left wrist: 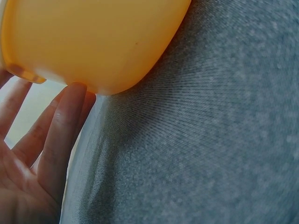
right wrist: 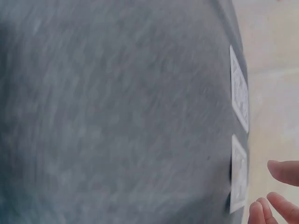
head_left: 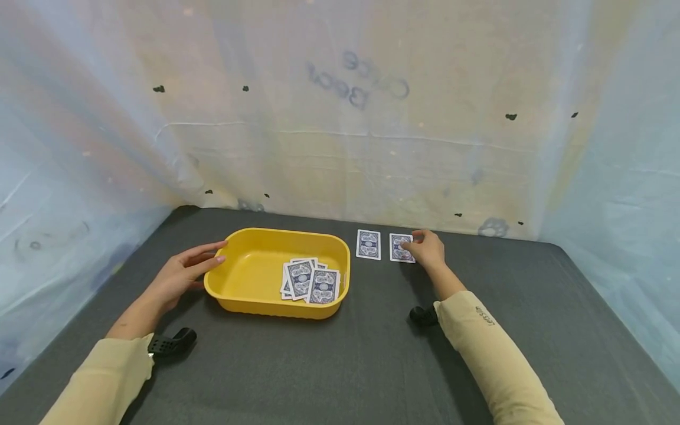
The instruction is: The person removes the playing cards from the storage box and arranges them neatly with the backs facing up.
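A yellow plastic tub (head_left: 239,301) stands on the dark table, with several playing cards (head_left: 324,286) lying face down in a loose overlapping heap at its right end. My left hand (head_left: 183,274) touches the tub's left end, fingers extended; in the left wrist view a fingertip (left wrist: 74,91) meets the yellow wall. Right of the tub, two blue-patterned cards lie side by side, a left card (head_left: 369,245) and a right card (head_left: 399,248). Over the right card's edge is my right hand (head_left: 427,251). Its thumb (right wrist: 285,171) and fingers are spread apart in the right wrist view.
Dark grey cloth (head_left: 319,372) covers the table. Translucent plastic sheeting (head_left: 372,177) hangs close behind the table's back edge and along both sides. A black wrist device (head_left: 172,342) sits at the left cuff, another (head_left: 422,317) at the right.
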Demonstrator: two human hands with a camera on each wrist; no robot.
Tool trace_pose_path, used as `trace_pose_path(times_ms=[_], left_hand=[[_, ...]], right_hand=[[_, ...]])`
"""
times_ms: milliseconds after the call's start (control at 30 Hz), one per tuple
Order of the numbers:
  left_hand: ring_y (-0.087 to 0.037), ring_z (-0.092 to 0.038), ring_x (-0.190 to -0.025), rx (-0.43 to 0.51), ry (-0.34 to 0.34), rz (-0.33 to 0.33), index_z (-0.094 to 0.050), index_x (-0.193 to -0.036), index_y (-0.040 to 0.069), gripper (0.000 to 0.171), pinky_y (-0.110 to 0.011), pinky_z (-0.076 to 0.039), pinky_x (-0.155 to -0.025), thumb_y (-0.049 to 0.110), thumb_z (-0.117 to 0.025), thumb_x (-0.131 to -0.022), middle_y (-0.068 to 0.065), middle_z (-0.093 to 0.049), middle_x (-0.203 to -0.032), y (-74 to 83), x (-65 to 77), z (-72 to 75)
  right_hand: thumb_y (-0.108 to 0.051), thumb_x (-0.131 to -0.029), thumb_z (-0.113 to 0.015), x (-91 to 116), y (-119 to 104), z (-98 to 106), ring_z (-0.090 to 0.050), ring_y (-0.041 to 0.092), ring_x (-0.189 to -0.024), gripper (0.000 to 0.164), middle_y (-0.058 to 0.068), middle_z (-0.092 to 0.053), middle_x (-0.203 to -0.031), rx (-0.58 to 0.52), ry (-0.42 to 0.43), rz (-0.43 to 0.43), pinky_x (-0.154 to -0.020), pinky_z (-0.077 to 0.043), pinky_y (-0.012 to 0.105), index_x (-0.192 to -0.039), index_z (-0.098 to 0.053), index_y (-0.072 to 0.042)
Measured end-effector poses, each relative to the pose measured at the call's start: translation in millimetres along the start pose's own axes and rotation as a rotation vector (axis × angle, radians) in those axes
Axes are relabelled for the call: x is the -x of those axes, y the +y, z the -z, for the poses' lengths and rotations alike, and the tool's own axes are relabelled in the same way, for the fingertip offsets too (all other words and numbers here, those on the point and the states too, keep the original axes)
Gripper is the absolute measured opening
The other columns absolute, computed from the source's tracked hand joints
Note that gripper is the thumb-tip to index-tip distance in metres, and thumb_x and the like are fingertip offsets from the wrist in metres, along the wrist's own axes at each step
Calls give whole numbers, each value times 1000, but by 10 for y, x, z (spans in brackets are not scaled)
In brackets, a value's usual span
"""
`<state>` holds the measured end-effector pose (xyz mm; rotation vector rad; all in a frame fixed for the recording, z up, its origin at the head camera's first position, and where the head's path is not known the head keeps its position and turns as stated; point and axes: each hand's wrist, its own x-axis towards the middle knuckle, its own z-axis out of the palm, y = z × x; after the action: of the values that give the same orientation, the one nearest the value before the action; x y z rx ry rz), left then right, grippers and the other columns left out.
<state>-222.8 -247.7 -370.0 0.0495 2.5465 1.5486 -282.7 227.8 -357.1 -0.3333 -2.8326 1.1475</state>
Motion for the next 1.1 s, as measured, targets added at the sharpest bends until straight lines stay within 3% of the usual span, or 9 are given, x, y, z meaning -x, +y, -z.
trace_pose_path(times_ms=[333, 700, 900, 1100], left_hand=[[-37, -46, -125, -9, 4, -1, -36, -150, 21, 70, -45, -54, -86, 55, -54, -92, -20, -35, -151, -38, 21, 25], [-13, -54, -109, -13, 25, 9, -37, -149, 24, 67, -40, -55, -83, 55, -55, -92, -19, -38, -149, -56, 55, 49], [-25, -52, -117, -12, 25, 11, -37, -149, 24, 69, -42, -55, -84, 56, -55, -91, -19, -38, -149, -37, 28, 17], [-38, -46, -125, -10, 18, 13, -36, -150, 22, 72, -47, -53, -88, 58, -55, -90, -19, -37, -149, -22, -6, -12]], right_hand=[[-26, -94, -61, 60, -300, -63, -56, 36, -110, 47, 22, -57, -127, -140, -37, 47, -87, -49, 45, -134, -51, -3], [-22, -94, -61, 272, -847, -283, -59, 32, -107, 36, 18, -63, -117, -314, 5, 137, -89, -49, 42, -125, -61, -5], [-20, -93, -61, 378, -1011, -394, -62, 30, -100, 32, 17, -65, -110, -410, -19, 206, -88, -50, 39, -120, -64, -3], [-20, -93, -62, 475, -1120, -496, -63, 29, -99, 30, 15, -65, -108, -434, -68, 228, -85, -52, 37, -118, -65, -5]])
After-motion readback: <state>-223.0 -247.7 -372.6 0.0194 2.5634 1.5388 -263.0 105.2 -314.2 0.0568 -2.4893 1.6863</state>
